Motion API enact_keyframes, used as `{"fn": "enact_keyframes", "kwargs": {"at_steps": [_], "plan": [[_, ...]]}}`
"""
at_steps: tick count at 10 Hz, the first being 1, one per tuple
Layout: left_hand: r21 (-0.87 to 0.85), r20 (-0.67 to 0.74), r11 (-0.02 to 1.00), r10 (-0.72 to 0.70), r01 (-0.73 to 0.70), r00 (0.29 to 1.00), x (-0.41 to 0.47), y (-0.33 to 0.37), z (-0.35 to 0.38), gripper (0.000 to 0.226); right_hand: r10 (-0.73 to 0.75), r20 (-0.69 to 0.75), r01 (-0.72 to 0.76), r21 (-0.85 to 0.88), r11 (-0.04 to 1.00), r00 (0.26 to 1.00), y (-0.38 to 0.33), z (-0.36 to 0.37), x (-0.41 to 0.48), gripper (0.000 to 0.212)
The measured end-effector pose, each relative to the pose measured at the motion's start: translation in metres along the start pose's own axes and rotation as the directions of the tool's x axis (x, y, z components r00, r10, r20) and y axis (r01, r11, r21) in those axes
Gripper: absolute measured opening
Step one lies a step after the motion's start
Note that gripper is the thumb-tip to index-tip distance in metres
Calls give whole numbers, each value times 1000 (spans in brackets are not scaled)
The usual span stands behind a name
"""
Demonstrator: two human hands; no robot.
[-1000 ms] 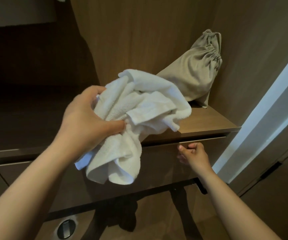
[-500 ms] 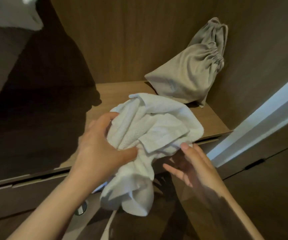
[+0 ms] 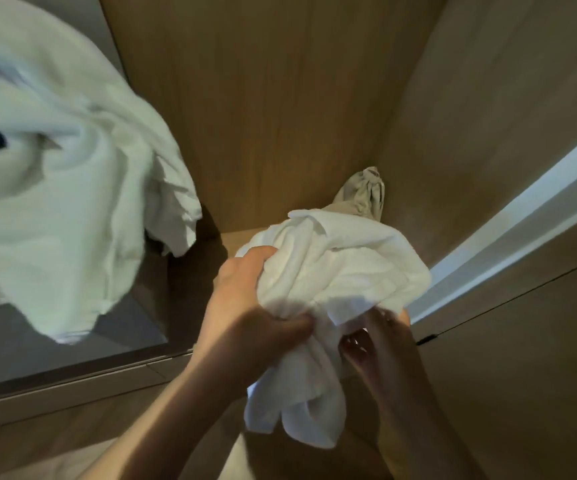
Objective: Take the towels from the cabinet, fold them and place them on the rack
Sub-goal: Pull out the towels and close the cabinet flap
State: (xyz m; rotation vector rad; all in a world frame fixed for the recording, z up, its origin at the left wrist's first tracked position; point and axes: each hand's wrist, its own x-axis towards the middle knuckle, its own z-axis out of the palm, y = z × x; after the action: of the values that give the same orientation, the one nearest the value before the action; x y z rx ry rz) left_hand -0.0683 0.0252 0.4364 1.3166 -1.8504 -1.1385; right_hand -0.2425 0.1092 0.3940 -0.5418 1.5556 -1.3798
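The right hand [image 3: 380, 341] has come up from beside the towel [image 3: 342, 271] to its lower edge, fingers tucked under a fold; whether they pinch the cloth cannot be told; the left hand [image 3: 245, 313] grips the crumpled white bundle, thumb below, fingers over the top; the towel hangs in the air before the cabinet shelf [image 3: 236, 241], its tail drooping between the forearms; a beige drawstring bag [image 3: 363, 195] peeks out behind it in the corner; a large white cloth [image 3: 55, 168], blurred, now fills the upper left.
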Motion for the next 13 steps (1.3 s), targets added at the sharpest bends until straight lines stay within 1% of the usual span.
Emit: {"fn": "enact_keyframes", "kwargs": {"at_steps": [1,2,3,4,5,6,7,9,10,11,12,13], "plan": [[-29,-30,1000,7,-8,1000,-10,64,-36,75,-67,46,76,-213,974,997,-75,11,-38,57],[-5,-88,999,46,-46,995,-24,114,-69,75,-25,55,27,-24,999,998,-132,19,-62,51],[60,-150,998,17,-8,989,-39,152,-95,78,79,131,-102,183,978,988,-176,22,-75,80],[40,-222,999,-2,11,975,-53,171,-110,80,48,256,-86,140,986,965,-212,38,-91,110],[3,-305,999,-40,43,951,-66,179,-119,80,23,296,-52,91,994,955,-226,53,-98,109],[-34,-386,997,-76,68,919,-79,179,-131,77,39,355,-67,66,996,934,-232,70,-99,105],[-79,-456,992,-123,98,881,-93,169,-147,75,38,433,-52,20,998,901,-234,94,-104,89],[-129,-545,980,-196,149,815,-117,141,-205,73,33,510,-11,-46,999,860,-222,166,-120,70],[-140,-566,976,-215,164,796,-128,120,-246,70,22,548,24,-77,997,836,-213,213,-129,72],[-138,-574,975,-223,175,788,-138,93,-295,69,18,553,64,-129,990,833,-203,266,-144,92],[-111,-567,976,-217,188,794,-145,63,-348,75,22,546,62,-135,989,837,-190,324,-162,102],[-87,-552,975,-217,203,805,-146,39,-396,80,17,526,42,-100,994,850,-180,372,-177,94]]}}
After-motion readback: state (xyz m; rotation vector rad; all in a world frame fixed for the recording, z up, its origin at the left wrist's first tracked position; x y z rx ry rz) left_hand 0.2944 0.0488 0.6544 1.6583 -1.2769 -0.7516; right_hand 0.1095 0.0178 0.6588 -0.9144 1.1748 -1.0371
